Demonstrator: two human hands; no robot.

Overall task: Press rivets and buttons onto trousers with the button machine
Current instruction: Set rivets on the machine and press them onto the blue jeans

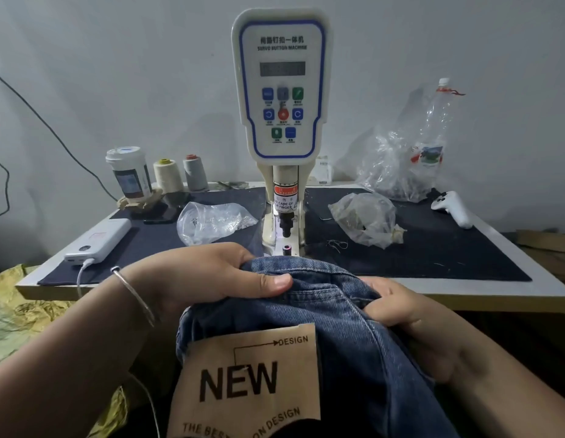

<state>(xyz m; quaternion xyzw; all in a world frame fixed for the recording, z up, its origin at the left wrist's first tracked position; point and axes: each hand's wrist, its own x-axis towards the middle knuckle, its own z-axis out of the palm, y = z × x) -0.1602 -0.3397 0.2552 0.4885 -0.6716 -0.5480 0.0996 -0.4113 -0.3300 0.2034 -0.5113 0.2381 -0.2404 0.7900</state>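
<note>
Blue denim trousers (331,314) with a brown paper tag (252,384) reading "NEW" are bunched at the table's front edge. My left hand (211,276) grips the top fold of the denim, thumb on the cloth. On the right side, my right hand (398,306) clutches the fabric, fingers partly buried in it. The white servo button machine (281,86) stands behind them at the table's middle. Its black punch (287,227) hangs above the small lower die (287,249), which sits just beyond the denim's edge. Nothing lies between punch and die.
A dark mat (417,251) covers the table. Left of the machine: a plastic bag (211,221), a white power bank (99,240) with cable, a cup (129,172), two thread cones (180,173). To the right lie bags of parts (366,218), a bottle (433,128) and a white controller (453,208).
</note>
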